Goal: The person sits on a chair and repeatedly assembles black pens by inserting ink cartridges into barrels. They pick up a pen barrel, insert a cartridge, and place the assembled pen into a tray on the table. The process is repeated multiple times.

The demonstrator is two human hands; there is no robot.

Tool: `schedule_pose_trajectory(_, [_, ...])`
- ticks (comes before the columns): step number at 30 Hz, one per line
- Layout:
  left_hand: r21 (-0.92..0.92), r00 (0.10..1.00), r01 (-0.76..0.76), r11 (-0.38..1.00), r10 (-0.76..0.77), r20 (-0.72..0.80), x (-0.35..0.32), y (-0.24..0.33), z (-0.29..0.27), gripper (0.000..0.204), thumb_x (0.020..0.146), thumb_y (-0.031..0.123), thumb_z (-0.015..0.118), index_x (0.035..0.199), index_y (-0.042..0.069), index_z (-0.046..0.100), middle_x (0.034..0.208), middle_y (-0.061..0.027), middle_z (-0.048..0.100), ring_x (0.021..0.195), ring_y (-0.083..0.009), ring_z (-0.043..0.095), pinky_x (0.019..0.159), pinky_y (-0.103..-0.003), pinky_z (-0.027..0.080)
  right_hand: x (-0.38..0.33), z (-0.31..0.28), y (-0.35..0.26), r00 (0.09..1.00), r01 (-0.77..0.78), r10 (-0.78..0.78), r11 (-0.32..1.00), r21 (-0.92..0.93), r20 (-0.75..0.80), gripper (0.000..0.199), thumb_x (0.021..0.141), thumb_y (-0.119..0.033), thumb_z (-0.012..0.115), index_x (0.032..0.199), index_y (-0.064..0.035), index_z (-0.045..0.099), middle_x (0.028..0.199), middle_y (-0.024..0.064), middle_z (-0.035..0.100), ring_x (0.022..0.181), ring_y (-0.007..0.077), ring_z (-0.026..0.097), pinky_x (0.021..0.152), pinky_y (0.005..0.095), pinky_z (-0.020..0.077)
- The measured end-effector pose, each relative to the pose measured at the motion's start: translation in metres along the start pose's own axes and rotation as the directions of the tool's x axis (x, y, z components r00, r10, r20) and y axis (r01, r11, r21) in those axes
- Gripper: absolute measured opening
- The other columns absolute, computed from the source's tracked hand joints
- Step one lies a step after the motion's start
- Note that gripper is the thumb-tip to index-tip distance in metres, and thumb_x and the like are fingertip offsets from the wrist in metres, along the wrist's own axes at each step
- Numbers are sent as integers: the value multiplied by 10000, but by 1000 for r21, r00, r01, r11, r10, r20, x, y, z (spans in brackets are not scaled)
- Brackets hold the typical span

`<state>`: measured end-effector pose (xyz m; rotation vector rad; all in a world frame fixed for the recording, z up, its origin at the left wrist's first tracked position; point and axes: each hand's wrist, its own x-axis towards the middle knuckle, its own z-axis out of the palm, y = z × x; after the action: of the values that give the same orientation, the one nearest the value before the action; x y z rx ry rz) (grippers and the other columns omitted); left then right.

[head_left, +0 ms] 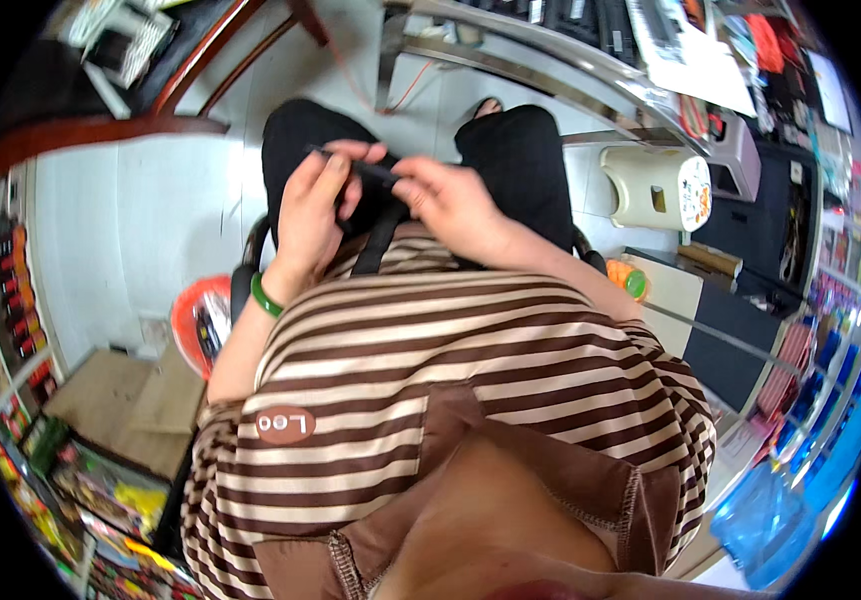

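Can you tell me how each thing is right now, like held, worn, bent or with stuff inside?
Left hand: curled around the dark slim item
Right hand: pinching that item's right end
Dark slim item: held, too blurry to name
Green bangle: worn, left wrist
Black trousers: worn, knees bent
Red bin: things inside

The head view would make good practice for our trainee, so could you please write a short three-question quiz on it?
1. Multiple choice: what circles the wrist of the left hand?
a) a black watch
b) a green bangle
c) a red cord
2. True or false: the cream stool is on the person's left.
3. Short answer: what do the left hand and the right hand hold between them?

Key: 1. b; 2. False, it is on the right; 3. A slim dark item, its exact kind unclear.
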<state>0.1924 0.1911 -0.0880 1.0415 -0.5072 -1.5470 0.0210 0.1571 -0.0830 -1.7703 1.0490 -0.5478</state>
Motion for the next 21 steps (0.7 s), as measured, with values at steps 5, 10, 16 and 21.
schedule_pose_trajectory(5, [-33,997,-44,998,47,67,-1,-2,-2,170,925,162,431,970,35,534,1045,-151,594,565,-45,404,507,-170,338,2,-15,-8,845,-521,228,549,653,483,262,932,-250,450,943,-24,582,565,-45,404,468,38,303,423,184,231])
schedule_pose_trajectory(10, [-38,994,-67,997,70,85,1,-5,-6,190,918,232,472,964,58,535,1038,-139,595,580,-61,423,508,-183,337,3,-15,0,752,-658,167,237,715,637,301,940,-274,429,950,1,550,564,-42,385,444,39,255,405,192,192])
schedule_pose_trajectory(16, [-206,988,-11,979,42,146,4,-11,1,172,906,225,498,969,69,534,1063,-116,585,594,-71,435,504,-186,365,-2,-23,-4,802,-597,199,228,769,563,185,922,-238,468,907,-65,532,626,-19,453,464,22,304,399,164,230])
schedule_pose_trajectory(21, [-169,975,-51,984,86,206,9,-3,20,170,916,211,480,973,60,535,1058,-107,585,596,-73,435,504,-186,369,-3,-40,4,703,-696,105,-101,711,703,218,928,-217,454,976,-18,529,621,-41,417,454,1,276,383,128,202])
